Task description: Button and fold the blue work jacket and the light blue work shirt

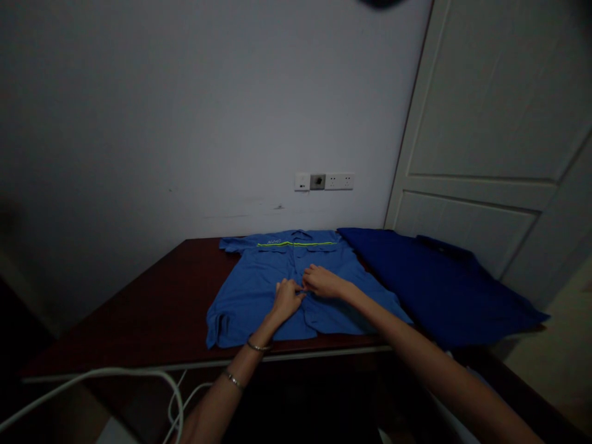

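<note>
A blue short-sleeved shirt lies spread front side up on the table, its collar toward the wall and a yellow-green stripe across the chest. At the middle of its button front, my left hand pinches the fabric edge. Close beside it, my right hand also has its fingers closed on the front edge of the shirt. The fingertips of both hands almost meet, and they hide whichever button or buttonhole lies between them. Two bracelets circle my left wrist.
A darker blue garment covers the right part of the dark red table. White cables hang by the front left edge. Behind are a wall with sockets and, at right, a white panelled door.
</note>
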The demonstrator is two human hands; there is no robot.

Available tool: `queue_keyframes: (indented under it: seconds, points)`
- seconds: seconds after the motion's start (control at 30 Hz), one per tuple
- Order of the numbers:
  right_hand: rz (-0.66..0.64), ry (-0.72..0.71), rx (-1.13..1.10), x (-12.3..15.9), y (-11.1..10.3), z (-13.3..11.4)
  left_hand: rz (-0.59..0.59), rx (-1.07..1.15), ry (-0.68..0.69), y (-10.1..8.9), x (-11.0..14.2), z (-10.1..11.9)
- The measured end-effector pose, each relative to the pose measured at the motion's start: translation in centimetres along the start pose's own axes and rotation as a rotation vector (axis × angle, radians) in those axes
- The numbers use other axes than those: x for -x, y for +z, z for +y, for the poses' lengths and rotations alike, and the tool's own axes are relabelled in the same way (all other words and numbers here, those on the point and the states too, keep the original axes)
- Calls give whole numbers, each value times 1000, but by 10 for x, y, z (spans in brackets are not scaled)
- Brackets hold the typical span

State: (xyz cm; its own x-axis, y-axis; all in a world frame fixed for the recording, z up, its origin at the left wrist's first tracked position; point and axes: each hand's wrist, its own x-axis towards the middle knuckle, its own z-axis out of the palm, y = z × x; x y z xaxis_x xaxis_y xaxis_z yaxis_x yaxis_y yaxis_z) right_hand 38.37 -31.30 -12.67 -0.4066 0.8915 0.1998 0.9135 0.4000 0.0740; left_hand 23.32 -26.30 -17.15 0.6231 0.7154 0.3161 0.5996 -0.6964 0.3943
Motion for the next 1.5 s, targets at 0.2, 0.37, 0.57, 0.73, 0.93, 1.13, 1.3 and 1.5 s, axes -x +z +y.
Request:
queue_keyframes:
  seconds: [0.2, 0.37, 0.57, 0.73, 0.93, 1.13, 1.3, 1.5]
  points:
    - [-44, 18, -108, -3, 7, 8, 1, -16, 22, 1, -1, -2]
    - [-59, 29, -288, -4, 16, 21, -14, 19, 29, 0, -1, 1]
    - [-78, 66, -527, -4, 28, 34, -23, 25, 64, 1, -1, 0]
    - [-114, 120, -695, -6, 35, 37, -37, 0, 108, 2, -1, -2]
    - [-145, 165, -812, -7, 36, 38, 7, -15, 182, 4, 0, -4]
    - [-190, 185, -856, -9, 35, 37, 15, -42, 233, 2, 1, -3]
    - [-220, 190, -878, -10, 32, 37, 15, -51, 262, 0, 3, -2]
    - [-240, 221, -883, -10, 31, 38, 38, -30, 311, 1, 4, -3]
